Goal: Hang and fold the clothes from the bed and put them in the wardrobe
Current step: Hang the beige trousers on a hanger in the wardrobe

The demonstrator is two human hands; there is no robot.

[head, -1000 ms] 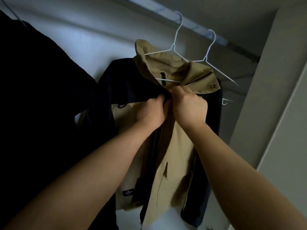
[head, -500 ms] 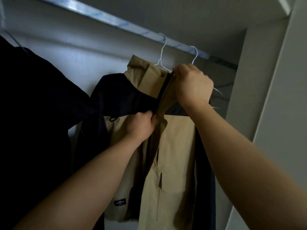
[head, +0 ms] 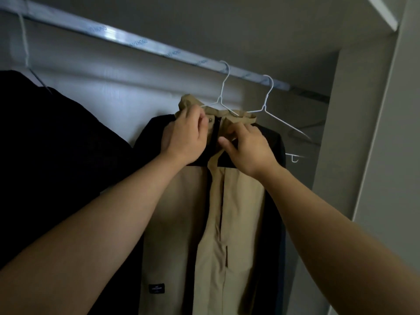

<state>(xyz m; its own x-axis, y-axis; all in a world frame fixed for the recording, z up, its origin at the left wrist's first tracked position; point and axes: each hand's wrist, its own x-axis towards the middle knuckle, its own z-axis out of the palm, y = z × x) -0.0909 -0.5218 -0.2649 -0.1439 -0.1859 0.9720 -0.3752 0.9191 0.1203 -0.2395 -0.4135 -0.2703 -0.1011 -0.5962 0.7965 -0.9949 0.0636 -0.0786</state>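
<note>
Jacket (head: 241, 201): tan front with navy shoulders and sleeves; hangs inside the wardrobe on a white wire hanger (head: 223, 89) hooked over the rail (head: 136, 43), right of the wardrobe's middle.
Dark garment (head: 56, 155): far left, on its own wire; just beside the jacket's near sleeve. Cannot tell if they touch.
Left grip: left hand (head: 184, 137) has its fingers curled round the left collar flap, next to a snap stud (head: 211, 120); pinching cloth.
Collar (head: 243, 118): tan, stands up at the hanger's neck; the two edges are apart, with a dark strip showing between them.
Right grip: right hand (head: 247, 148) has thumb and fingertips closed on the right collar edge at the top of the front placket; pinching cloth.
Spare hanger (head: 264, 108): bare wire, next along the rail to the right, just beside the jacket's shoulder.
Side wall (head: 354, 155): wardrobe's right panel, near the spare hanger.
Step in hand: hanging looks done; likely tidying, closing or squaring the collar at the neck.
Next move: calls for drawing both collar edges together at the stud, keeping the shoulders level on the wire, then letting go gently so the hook stays seated.
Pointing: collar up toward the rail, hem down past the frame's lower edge; front faces the person.
Long axis: vertical, collar to hem.
</note>
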